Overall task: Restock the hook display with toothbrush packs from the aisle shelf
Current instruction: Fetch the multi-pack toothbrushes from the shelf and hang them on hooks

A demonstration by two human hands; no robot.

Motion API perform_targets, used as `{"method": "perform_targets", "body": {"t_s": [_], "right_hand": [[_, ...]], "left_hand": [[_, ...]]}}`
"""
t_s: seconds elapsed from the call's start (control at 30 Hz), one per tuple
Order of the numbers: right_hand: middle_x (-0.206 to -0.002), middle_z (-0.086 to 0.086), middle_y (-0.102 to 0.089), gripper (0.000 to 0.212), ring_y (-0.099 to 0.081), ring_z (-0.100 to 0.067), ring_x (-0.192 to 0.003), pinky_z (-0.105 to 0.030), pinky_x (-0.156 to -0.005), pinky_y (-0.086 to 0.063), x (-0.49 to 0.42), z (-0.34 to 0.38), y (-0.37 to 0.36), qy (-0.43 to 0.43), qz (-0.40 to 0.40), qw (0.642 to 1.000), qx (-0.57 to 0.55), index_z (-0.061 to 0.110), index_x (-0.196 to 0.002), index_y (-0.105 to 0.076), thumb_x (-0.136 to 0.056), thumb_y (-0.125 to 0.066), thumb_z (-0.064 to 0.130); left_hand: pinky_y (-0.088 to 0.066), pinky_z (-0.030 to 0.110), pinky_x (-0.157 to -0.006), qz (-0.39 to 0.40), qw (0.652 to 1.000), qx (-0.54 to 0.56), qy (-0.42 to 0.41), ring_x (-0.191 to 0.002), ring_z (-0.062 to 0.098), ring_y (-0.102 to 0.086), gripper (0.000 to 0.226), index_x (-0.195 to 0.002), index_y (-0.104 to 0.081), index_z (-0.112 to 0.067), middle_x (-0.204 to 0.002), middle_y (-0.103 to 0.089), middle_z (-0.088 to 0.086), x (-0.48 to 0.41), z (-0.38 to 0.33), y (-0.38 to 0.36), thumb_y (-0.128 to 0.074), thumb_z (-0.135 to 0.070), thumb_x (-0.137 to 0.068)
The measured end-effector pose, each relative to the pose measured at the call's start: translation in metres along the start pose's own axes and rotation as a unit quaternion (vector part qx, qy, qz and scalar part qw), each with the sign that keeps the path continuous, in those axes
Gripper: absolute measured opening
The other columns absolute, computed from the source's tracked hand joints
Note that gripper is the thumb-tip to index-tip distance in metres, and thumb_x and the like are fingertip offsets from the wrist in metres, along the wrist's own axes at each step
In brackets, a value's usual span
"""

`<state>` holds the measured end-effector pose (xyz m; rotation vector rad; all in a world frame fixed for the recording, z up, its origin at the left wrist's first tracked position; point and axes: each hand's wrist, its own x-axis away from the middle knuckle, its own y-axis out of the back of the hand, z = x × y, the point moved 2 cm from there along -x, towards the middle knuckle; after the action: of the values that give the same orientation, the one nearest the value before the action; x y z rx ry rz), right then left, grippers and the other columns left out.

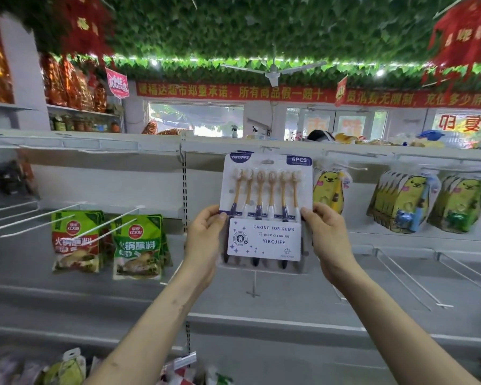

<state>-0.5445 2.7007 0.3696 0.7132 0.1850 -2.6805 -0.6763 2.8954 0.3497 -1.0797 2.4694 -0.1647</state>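
A flat toothbrush pack [264, 207] with several orange-handled brushes and a white "YIKOJIFE" card is held upright in front of the white hook display. My left hand [206, 240] grips its left edge and my right hand [324, 240] grips its right edge. The pack's hang hole [267, 162] sits just below a top hook [270, 149], where the edge of another such pack shows behind it. Whether the hook passes through the hole I cannot tell.
Yellow bear-shaped kids' toothbrush packs [406, 201] hang on hooks to the right. Green sauce pouches [106, 243] hang lower left. Bare white wire hooks [411, 279] jut out at lower right and at left [39, 215]. More packets [67, 370] lie on the bottom shelf.
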Motion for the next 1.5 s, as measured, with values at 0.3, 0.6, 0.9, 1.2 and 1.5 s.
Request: {"method": "perform_targets", "body": {"t_s": [0.3,0.6,0.9,1.2,1.5], "right_hand": [[-0.083,-0.007,-0.071,0.023,-0.061,-0.024,-0.081,-0.044,-0.074,-0.052,-0.019,-0.019,-0.003,-0.052,-0.017,0.997,0.053,0.026,-0.081,-0.071,-0.1,-0.064,0.037],[-0.101,-0.005,-0.074,0.018,-0.072,-0.027,-0.099,-0.056,-0.095,-0.058,-0.007,-0.029,0.007,-0.084,-0.03,0.993,0.077,0.021,-0.104,-0.067,-0.105,-0.056,0.035],[-0.111,-0.001,-0.068,0.018,-0.063,-0.018,-0.104,-0.033,-0.088,-0.048,0.06,-0.041,0.047,-0.064,-0.044,0.97,0.231,0.015,-0.119,-0.064,-0.102,-0.06,0.019],[-0.137,-0.011,-0.053,0.045,-0.052,-0.031,-0.128,-0.044,-0.104,-0.046,0.108,-0.031,0.142,0.034,0.038,0.91,0.411,0.01,-0.139,-0.052,-0.096,-0.062,0.014],[-0.134,-0.015,-0.053,0.062,-0.054,-0.037,-0.12,-0.049,-0.097,-0.05,0.154,-0.018,0.406,0.052,-0.025,0.783,0.62,0.007,-0.141,-0.047,-0.084,-0.068,0.017]], "left_hand": [[-0.052,0.011,-0.068,-0.014,0.996,-0.086,-0.012,-0.091,0.007,-0.068,0.017,-0.1,-0.064,-0.029,-0.101,-0.073,-0.005,-0.024,0.01,-0.01,-0.058,-0.015,-0.107],[-0.056,0.043,-0.103,-0.027,0.992,-0.127,-0.005,-0.111,0.015,-0.068,0.017,-0.121,-0.067,-0.022,-0.114,-0.072,-0.005,-0.018,0.017,0.002,-0.063,-0.025,-0.104],[-0.055,0.043,-0.096,-0.017,0.937,-0.326,-0.127,-0.109,0.013,-0.059,0.02,-0.115,-0.057,-0.035,-0.121,-0.048,-0.013,0.053,0.055,-0.005,-0.068,-0.035,-0.098],[-0.046,0.04,-0.1,0.161,0.815,-0.506,-0.232,-0.127,0.022,-0.047,0.049,-0.137,-0.055,-0.021,-0.137,-0.051,-0.002,0.132,0.062,-0.13,-0.07,-0.037,-0.094],[-0.028,0.061,-0.119,0.211,0.725,-0.581,-0.305,-0.151,0.028,-0.032,0.079,-0.145,-0.05,-0.021,-0.154,-0.046,0.005,0.268,0.102,-0.382,-0.076,-0.054,-0.079]]}}
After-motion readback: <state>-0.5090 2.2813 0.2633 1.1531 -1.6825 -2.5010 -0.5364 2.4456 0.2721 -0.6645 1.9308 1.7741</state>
